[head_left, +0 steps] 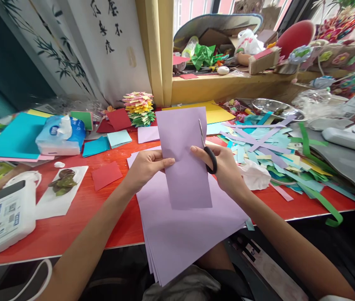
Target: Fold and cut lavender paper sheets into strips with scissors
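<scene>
A long rectangle of purple paper (183, 179) is held up in the middle of the view. My left hand (147, 167) pinches its left edge between thumb and fingers. On the right side, my right hand (223, 165) grips black-handled scissors (212, 160), whose blades point upward along the sheet near its right edge. The thumb of that hand also lies on the front of the paper. Below it, a stack of larger purple sheets (193, 234) rests partly on the red table and hangs over its front edge toward my lap.
Colourful paper strips (265, 146) pile up at the right beside a crumpled white tissue (255, 174). Left are a blue tissue pack (60, 140), cut blue squares (96, 146), a red square (106, 175) and a white device (8, 217). A folded-paper stack (139, 108) stands behind.
</scene>
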A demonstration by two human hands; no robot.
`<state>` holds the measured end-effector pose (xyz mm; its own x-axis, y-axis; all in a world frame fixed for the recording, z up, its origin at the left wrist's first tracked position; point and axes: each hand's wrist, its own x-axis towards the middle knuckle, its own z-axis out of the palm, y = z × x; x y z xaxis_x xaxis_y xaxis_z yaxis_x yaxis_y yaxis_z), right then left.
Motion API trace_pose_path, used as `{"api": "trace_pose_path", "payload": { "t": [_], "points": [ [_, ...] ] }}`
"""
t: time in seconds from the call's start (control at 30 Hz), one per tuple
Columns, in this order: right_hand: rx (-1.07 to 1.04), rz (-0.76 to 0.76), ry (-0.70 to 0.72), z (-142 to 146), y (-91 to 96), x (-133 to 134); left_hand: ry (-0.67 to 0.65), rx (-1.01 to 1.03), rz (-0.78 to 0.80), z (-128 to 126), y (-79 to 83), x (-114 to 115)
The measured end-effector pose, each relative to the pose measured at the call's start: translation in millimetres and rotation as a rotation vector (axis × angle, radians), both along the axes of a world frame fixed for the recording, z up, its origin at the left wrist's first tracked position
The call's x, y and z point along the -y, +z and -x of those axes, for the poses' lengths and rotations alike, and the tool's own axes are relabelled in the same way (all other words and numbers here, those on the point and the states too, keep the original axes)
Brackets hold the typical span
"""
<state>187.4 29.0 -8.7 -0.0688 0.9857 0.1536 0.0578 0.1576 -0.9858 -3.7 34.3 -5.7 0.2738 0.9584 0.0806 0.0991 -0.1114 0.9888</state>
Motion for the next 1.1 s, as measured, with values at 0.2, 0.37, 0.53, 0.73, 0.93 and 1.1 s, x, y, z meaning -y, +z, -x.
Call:
{"api": "trace_pose_path", "payload": {
  "t": [0.2,0.37,0.53,0.73,0.93,1.1],
  "points": [
    [0.005,0.021,0.040,-0.1,5.5,-1.5,-0.003,-0.023,-0.004,0.1,-0.6,0.6],
    [0.007,0.019,0.080,-1.4,8.3,-4.3,0.003,-0.046,-0.010,-1.2,-1.3,0.6],
    [-0.039,-0.032,0.056,-0.9,9.1,-7.2,-0.005,-0.046,-0.005,-1.8,-1.5,0.8],
    [-0.021,-0.035,0.042,0.1,10.3,-9.9,-0.019,-0.050,-0.003,-1.2,-2.7,0.0],
    [0.019,-0.035,0.014,-1.9,10.3,-14.7,-0.036,-0.040,0.002,-1.6,-3.1,-0.4],
    [0.062,-0.054,-0.028,-4.5,9.7,-18.8,-0.045,-0.055,0.015,-2.6,-4.5,0.9]
  ]
}}
